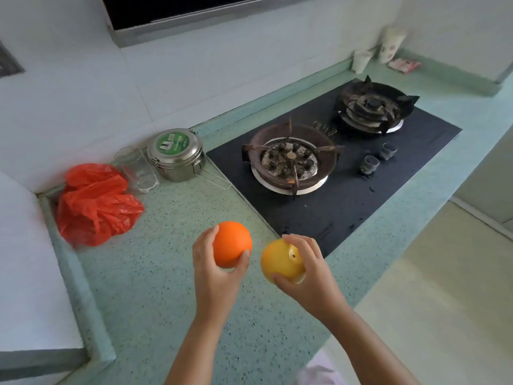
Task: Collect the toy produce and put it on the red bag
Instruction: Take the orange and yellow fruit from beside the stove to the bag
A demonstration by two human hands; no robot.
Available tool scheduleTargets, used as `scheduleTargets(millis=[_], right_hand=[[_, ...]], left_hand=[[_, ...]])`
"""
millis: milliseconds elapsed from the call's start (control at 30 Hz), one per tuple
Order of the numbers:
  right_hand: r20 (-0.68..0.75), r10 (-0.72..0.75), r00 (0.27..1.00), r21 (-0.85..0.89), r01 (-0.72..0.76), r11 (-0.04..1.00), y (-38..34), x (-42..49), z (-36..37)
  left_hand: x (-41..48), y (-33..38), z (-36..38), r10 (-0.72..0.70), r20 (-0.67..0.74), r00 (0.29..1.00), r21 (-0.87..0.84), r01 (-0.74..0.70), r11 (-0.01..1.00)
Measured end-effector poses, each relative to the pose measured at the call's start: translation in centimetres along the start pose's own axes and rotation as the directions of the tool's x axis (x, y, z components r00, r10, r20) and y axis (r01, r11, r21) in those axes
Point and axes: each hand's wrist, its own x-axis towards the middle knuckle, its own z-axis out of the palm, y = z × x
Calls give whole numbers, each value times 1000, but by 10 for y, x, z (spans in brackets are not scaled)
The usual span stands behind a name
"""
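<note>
My left hand grips a round orange toy fruit above the green speckled counter. My right hand holds a yellow toy fruit with a small stem dimple, just right of the orange one. Both fruits are lifted off the counter, close together near its middle. A crumpled red plastic bag lies in the counter's left corner against the wall, well to the left of and beyond both hands. Nothing rests on it.
A steel lidded tin and a clear glass jar stand behind the bag. A black two-burner gas hob fills the right of the counter, with two knobs. White cups sit in the far corner.
</note>
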Motion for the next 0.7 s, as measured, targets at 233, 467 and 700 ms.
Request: scheduleTargets(millis=[233,467,700], right_hand=[[-249,57,967,33,-50,998,24,-21,-70],[-475,118,872,84,-88,993,59,-43,-141],[-652,166,740,125,-111,986,107,-80,-238]], left_hand=[[-17,49,48,69,171,983,-138,-45,989],[-34,101,113,147,325,934,-224,-75,972],[-61,178,208,230,461,857,-290,-100,952]])
